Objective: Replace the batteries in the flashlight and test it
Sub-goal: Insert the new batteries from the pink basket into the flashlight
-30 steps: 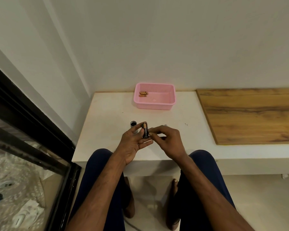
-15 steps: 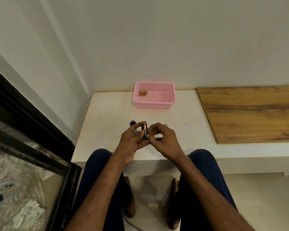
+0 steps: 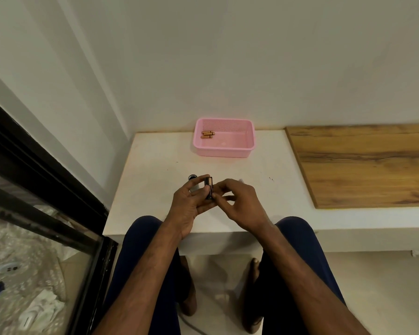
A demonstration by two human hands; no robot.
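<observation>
Centrally, left hand (image 3: 188,206) grips a dark battery holder (image 3: 209,189) between thumb and curled fingers; a copper-topped cell shows at its upper end. Right hand (image 3: 237,204) meets it from the right, thumb and forefinger pinched against the holder's lower side, remaining fingers loosely curled. Both hands hover just above the near part of the white table (image 3: 155,180). Flashlight body (image 3: 193,182), silver with a dark open end, sits just beside and partly behind the left fingers; whether the left hand also holds it or it rests on the table cannot be told. Pink basket (image 3: 224,151) stands at the far edge against the wall, well apart from the hands, with copper-coloured batteries (image 3: 207,134) lying in its left rear corner. Wooden board (image 3: 363,165) covers the surface to the right. Person's knees in dark blue trousers frame the table's near edge.
</observation>
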